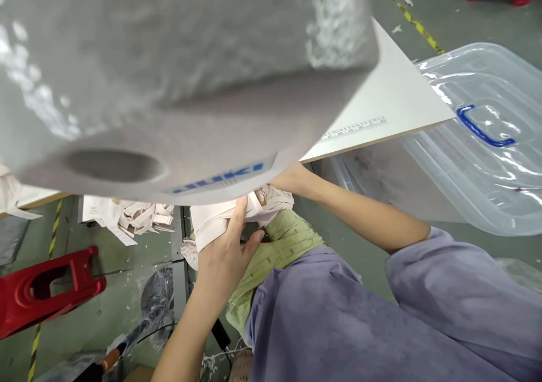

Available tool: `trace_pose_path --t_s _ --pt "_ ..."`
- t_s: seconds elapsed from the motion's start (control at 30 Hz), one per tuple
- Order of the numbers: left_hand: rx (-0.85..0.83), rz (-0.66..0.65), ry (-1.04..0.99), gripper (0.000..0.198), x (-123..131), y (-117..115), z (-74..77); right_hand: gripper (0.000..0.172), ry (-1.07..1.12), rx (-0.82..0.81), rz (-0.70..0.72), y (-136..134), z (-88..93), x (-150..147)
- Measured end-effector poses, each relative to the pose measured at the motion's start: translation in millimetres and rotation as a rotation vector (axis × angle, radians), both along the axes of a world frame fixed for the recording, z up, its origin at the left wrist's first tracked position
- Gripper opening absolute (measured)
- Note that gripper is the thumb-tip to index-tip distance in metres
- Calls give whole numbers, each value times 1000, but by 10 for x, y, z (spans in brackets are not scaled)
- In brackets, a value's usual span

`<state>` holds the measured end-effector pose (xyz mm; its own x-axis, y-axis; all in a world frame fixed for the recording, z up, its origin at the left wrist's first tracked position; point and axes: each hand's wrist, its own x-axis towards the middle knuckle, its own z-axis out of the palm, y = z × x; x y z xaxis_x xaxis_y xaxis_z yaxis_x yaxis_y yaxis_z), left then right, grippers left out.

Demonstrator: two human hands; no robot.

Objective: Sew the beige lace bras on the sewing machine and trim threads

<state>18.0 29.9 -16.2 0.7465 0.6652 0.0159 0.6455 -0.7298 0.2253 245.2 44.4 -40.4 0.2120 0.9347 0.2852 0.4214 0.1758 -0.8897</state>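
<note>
A grey JUKI sewing machine head (190, 88) fills the upper left and hides part of the work. Below its lower edge lies a bundle of pale pink fabric pieces (212, 224) over a green cloth (283, 246) on my lap. My left hand (224, 252) grips the edge of the pale fabric, its thumb apart from the fingers. My right hand (292, 179) reaches the far side of the bundle; its fingers are hidden behind the machine head.
A white table (381, 88) with a printed ruler extends right. Beyond it sits a clear plastic box (486, 184) with a blue handle. More pale strips (144, 217) hang at left, above a red stool (80, 280) on the floor.
</note>
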Motion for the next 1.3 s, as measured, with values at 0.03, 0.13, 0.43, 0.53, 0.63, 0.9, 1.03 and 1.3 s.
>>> trace_pose_path --t_s 0.03,0.13,0.43,0.53,0.63,0.9,1.03,1.3 --pt "-2 -1 3 68 0 1 2 9 -3 -1 -3 0 4 0" --pt "-14 0 16 68 2 5 17 9 -11 3 -2 1 8 6" --pt "-26 -17 76 65 9 28 62 7 -29 6 35 11 22 36" --pt "-11 -18 73 63 14 28 61 7 -32 8 46 9 24 45" --pt "0 -19 57 62 20 27 53 7 -31 20 44 7 21 47" --pt "-21 50 68 69 -25 -5 81 3 -49 93 13 64 -38 49" --pt "-50 50 74 64 2 -6 151 3 -43 132 -29 52 -65 79" --pt "-39 48 78 60 12 16 189 19 138 133 -78 -71 -83 118"
